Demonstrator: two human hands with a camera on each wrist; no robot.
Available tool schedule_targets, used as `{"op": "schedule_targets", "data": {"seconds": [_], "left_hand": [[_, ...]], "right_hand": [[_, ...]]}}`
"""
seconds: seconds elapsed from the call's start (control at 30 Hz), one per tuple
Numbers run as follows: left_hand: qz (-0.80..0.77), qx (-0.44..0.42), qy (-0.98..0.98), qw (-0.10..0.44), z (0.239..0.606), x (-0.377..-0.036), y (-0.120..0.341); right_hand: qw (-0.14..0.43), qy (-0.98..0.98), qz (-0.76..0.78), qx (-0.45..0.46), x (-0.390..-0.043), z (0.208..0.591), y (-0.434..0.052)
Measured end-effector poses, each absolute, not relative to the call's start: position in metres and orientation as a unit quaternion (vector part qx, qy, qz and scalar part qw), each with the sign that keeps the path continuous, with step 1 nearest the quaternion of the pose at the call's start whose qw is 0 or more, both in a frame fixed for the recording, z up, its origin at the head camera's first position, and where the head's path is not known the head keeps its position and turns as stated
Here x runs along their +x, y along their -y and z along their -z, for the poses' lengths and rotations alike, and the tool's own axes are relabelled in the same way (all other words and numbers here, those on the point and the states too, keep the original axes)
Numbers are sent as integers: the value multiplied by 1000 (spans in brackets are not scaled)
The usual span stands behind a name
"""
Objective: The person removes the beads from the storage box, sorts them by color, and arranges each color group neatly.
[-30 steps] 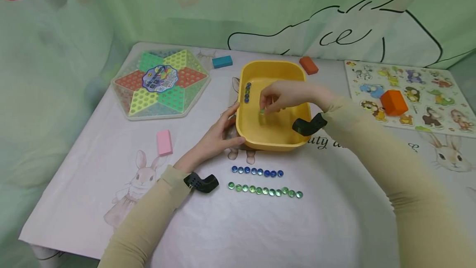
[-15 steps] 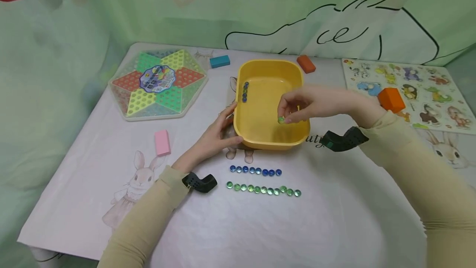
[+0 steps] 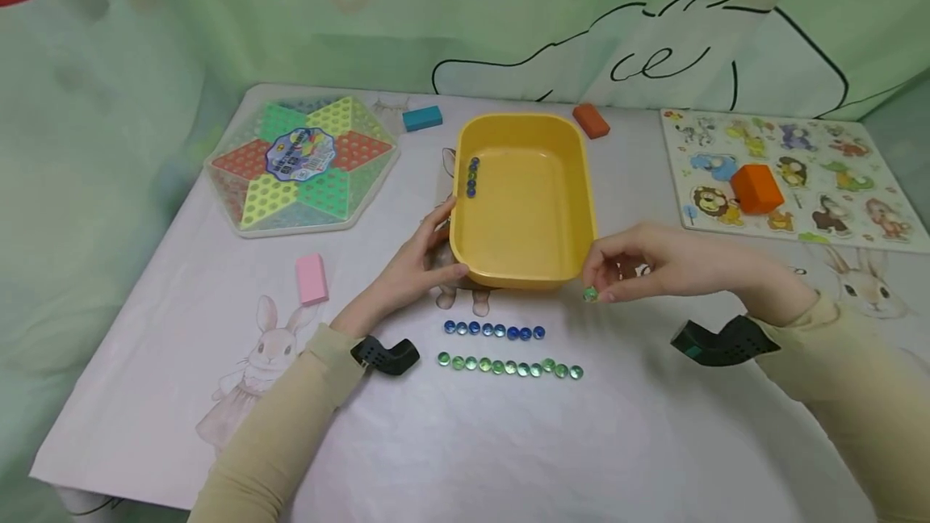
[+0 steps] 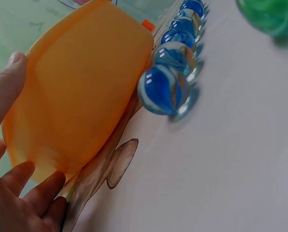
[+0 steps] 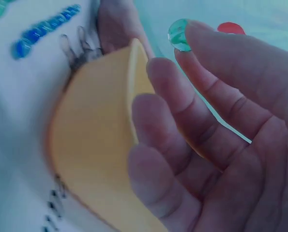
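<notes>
My left hand (image 3: pixel 412 265) holds the near left corner of a yellow plastic tub (image 3: pixel 529 263), thumb by the near rim and fingers along the outer left wall. Between thumb and index finger, my right hand (image 3: pixel 657 265) pinches a green marble (image 5: pixel 178 35), just outside the tub's near right corner. Inside the tub, several blue and green marbles (image 3: pixel 472 176) line its left side. On the cloth in front of it lies a row of blue marbles (image 3: pixel 500 331). Nearer to me runs a row of green marbles (image 3: pixel 511 367).
A hexagonal Chinese checkers board (image 3: pixel 301 168) lies at the back left. Around the tub are a pink block (image 3: pixel 312 279), a blue block (image 3: pixel 422 119) and a red block (image 3: pixel 591 121). An orange block (image 3: pixel 756 189) sits on an animal puzzle board (image 3: pixel 814 176) at right.
My right hand has lifted the green marble out of the tub and carried it right and toward me, past the rim. The left hand keeps its place on the tub.
</notes>
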State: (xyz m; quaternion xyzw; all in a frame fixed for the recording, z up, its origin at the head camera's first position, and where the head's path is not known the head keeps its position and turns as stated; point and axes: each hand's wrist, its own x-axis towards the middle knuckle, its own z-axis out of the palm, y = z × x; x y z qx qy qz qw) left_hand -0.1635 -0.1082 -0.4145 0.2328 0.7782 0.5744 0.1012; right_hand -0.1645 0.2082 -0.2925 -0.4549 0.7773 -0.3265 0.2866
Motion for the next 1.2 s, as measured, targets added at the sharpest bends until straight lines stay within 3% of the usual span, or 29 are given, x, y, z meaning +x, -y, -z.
{"op": "schedule_targets", "data": {"seconds": [0.67, 1.2], "left_hand": [[-576, 232, -777, 103, 413, -163, 108], [-569, 214, -785, 124, 381, -149, 103]], "right_hand": [[328, -775, 360, -403, -115, 363, -228], [321, -829, 296, -350, -108, 365, -221]]}}
